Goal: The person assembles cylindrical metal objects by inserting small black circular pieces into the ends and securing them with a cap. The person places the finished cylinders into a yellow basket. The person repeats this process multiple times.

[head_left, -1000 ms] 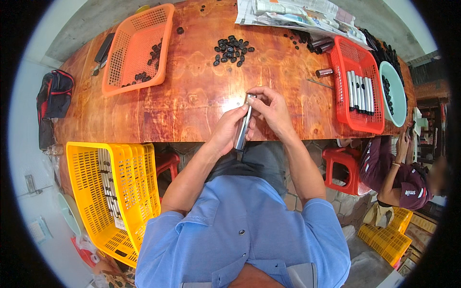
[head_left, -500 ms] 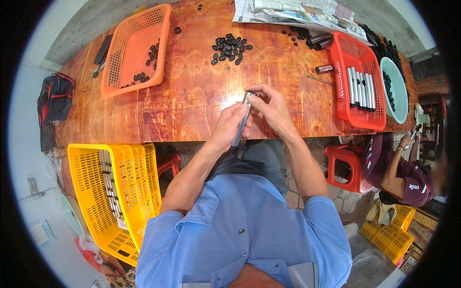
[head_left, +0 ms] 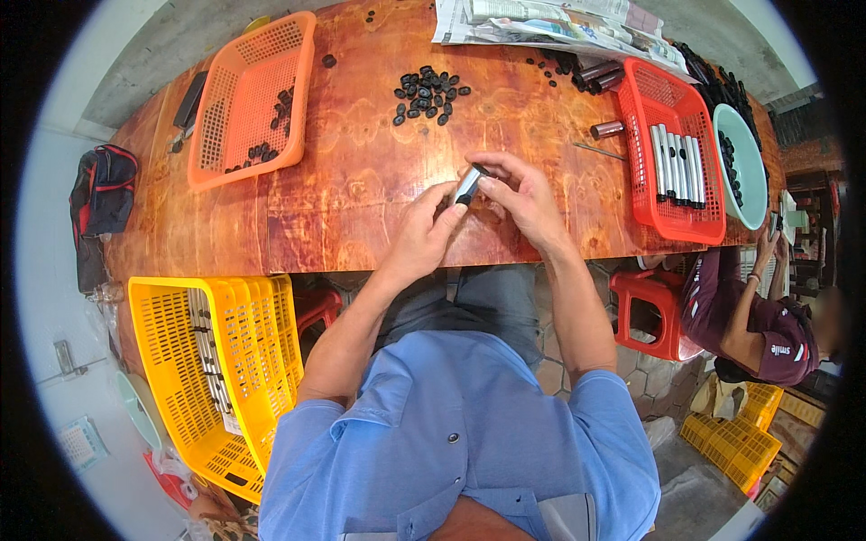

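Observation:
Just over the near edge of the table, both hands hold a short silver tube (head_left: pixel 468 186) with dark ends. It slants, its upper end leaning right. My left hand (head_left: pixel 418 236) is closed on the lower end, thumb against the dark tip. The fingers of my right hand (head_left: pixel 529 206) pinch the upper end, index finger across the top and thumb along the side. Farther up the table lies a loose pile of small black oval caps (head_left: pixel 426 94). More silver tubes (head_left: pixel 677 167) with black ends lie side by side in a red basket (head_left: pixel 640 160) to the right.
An orange basket (head_left: pixel 202 135) with some black caps stands at the left. Beyond the red basket are a pale green bowl (head_left: pixel 754 171), dark brown tubes (head_left: pixel 607 130) and newspaper (head_left: pixel 541 29). Yellow crates (head_left: pixel 171 433) sit lower left. At right, a person sits near a red stool (head_left: pixel 649 316).
The tube has been turned and raised between my hands; its long lower end no longer sticks out below them. My left hand has shifted slightly. The other person's hands have moved.

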`<state>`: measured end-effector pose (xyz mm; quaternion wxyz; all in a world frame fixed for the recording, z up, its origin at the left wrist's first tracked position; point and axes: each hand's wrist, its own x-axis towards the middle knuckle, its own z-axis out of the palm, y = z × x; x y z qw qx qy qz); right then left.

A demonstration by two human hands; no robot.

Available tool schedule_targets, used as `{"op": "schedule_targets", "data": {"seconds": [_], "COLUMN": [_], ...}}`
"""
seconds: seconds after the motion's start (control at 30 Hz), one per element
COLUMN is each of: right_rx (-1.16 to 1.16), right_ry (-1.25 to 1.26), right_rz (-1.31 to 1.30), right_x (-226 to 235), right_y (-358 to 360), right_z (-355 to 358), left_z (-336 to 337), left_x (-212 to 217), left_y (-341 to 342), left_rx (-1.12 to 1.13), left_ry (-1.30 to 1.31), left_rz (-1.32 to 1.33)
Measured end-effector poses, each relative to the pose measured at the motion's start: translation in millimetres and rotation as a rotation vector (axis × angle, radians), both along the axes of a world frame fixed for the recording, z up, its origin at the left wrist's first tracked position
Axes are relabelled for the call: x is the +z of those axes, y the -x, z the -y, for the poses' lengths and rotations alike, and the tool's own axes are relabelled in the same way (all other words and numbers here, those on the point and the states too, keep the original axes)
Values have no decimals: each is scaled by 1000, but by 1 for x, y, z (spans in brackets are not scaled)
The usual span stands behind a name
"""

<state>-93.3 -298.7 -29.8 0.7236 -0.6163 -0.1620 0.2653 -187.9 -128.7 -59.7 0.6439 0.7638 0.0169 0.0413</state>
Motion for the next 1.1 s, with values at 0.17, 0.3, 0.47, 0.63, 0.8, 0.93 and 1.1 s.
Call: {"op": "schedule_targets", "data": {"seconds": [0.17,0.3,0.47,0.63,0.8,0.93,1.1], "right_rx": [-1,30,-17,-46,-62,-93,-117], "right_ry": [263,397,389,385,366,365,357], "right_rz": [100,175,241,439,528,557,638], "right_x": [-5,-18,-46,-46,-42,-40,-40], "right_y": [-25,-40,-43,-34,-30,-25,-23], "right_z": [-1,-3,-3,0,2,2,2], "left_z": [-14,-25,-27,-21,-20,-20,-19], "left_x": [5,-1,-15,-20,-16,-19,-20], "left_y": [-21,-37,-48,-44,-42,-40,-38], "left_rx": [52,-21,-35,24,37,47,66], "left_ry": [-568,-988,-1047,-953,-925,-934,-928], "left_rz": [274,319,398,458,496,503,488]}}
